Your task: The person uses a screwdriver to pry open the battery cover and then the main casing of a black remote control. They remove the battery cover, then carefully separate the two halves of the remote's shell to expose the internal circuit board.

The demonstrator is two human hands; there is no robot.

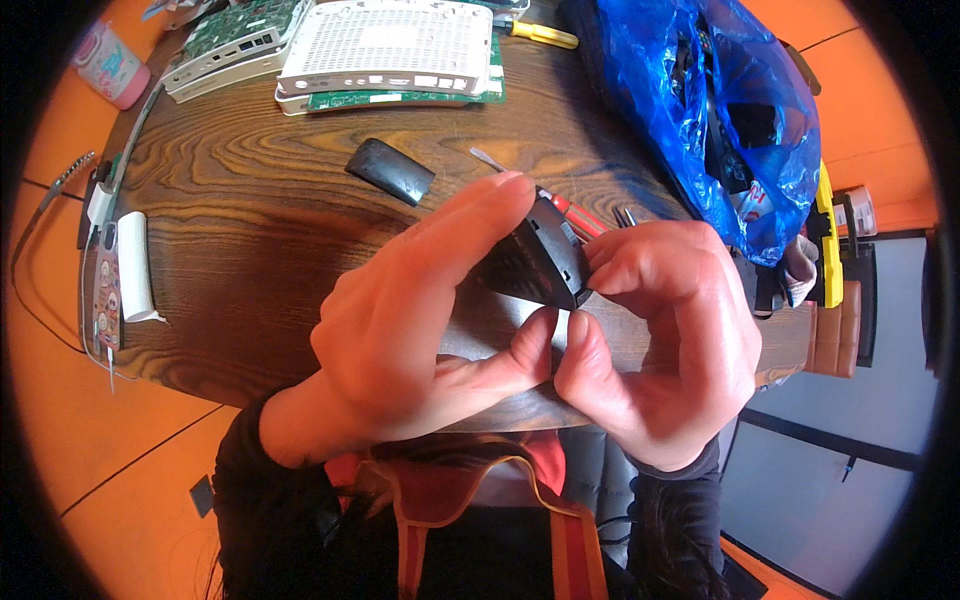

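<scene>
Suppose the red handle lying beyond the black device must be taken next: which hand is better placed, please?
Probably the right hand: its fingers are close beside the red handle, at the black device's lower corner. The left hand reaches around the opposite side.

Wide fisheye view from the person's own head, facing down and forward over a wooden table (230, 310). The left hand (395, 310) and right hand (690, 320) are close below the lens, mid-view; the table's far side lies farther off, its outline bowed.
</scene>
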